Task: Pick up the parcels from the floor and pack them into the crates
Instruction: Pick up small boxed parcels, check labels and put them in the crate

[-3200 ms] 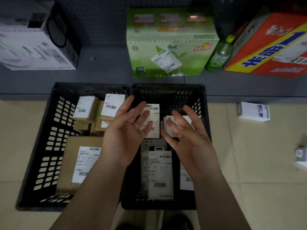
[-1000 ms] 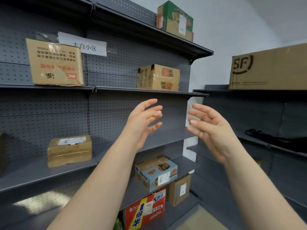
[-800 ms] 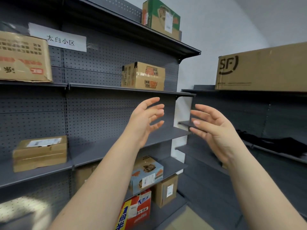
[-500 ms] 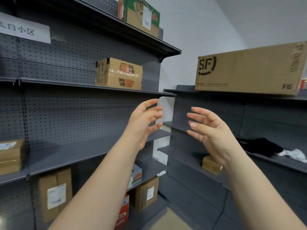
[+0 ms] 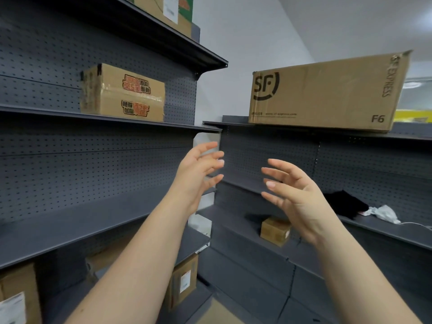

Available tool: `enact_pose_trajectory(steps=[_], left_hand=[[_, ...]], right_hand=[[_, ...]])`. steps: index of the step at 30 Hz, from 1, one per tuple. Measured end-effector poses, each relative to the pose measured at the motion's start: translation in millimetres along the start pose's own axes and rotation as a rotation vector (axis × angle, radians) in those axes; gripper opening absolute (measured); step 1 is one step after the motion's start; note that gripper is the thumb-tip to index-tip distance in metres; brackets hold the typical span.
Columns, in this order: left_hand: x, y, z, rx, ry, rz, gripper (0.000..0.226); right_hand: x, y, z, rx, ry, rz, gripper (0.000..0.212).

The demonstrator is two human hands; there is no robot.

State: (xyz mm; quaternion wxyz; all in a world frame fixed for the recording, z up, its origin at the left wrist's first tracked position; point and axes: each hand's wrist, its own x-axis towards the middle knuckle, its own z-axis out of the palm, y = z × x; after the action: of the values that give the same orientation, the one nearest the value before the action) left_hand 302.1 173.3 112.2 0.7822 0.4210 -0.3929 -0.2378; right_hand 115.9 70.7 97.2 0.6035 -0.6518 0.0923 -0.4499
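Observation:
Both of my hands are raised at chest height in front of grey shelving, palms turned toward each other. My left hand (image 5: 198, 174) has its fingers spread and holds nothing. My right hand (image 5: 295, 199) is likewise spread and holds nothing. Neither the black crates nor the floor parcels are in view; the camera looks up at the shelves.
Grey pegboard shelves (image 5: 93, 232) fill the left and the right. On them stand a taped brown box (image 5: 121, 93), a long SF carton (image 5: 327, 94), a small brown box (image 5: 274, 231), a labelled box (image 5: 184, 279) low down, and black cloth (image 5: 343, 203).
The view rose from the two packed crates on the floor to the shelves and keeps panning right. Both hands stay raised, spread and without anything in them.

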Motion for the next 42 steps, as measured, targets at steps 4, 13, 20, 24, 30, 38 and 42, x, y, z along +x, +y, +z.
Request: enact_pose_trajectory(steps=[4, 13, 20, 24, 30, 38, 42], left_hand=[[41, -17, -17, 0.008, -0.035, 0.011, 0.037], [149, -63, -77, 0.117, -0.130, -0.059, 0.038], [216, -133, -122, 0.179, -0.138, -0.143, 0.042], [245, -175, -132, 0.194, -0.128, -0.192, 0.044], [284, -241, -131, 0.234, -0.096, -0.249, 0.044], [310, -362, -141, 0.292, 0.110, -0.326, 0.044], [283, -445, -163, 0.415, 0.309, -0.284, 0.048]], right_hand=[[35, 25, 7, -0.031, 0.014, 0.005, 0.044], [138, 103, 32, -0.020, 0.053, 0.016, 0.046], [194, 177, 30, -0.009, 0.107, 0.043, 0.048], [218, 219, 18, -0.010, 0.103, 0.109, 0.053], [259, 286, -27, -0.011, 0.097, 0.187, 0.050], [299, 405, -116, -0.110, -0.045, 0.310, 0.050], [283, 488, -155, -0.149, -0.148, 0.488, 0.049]])
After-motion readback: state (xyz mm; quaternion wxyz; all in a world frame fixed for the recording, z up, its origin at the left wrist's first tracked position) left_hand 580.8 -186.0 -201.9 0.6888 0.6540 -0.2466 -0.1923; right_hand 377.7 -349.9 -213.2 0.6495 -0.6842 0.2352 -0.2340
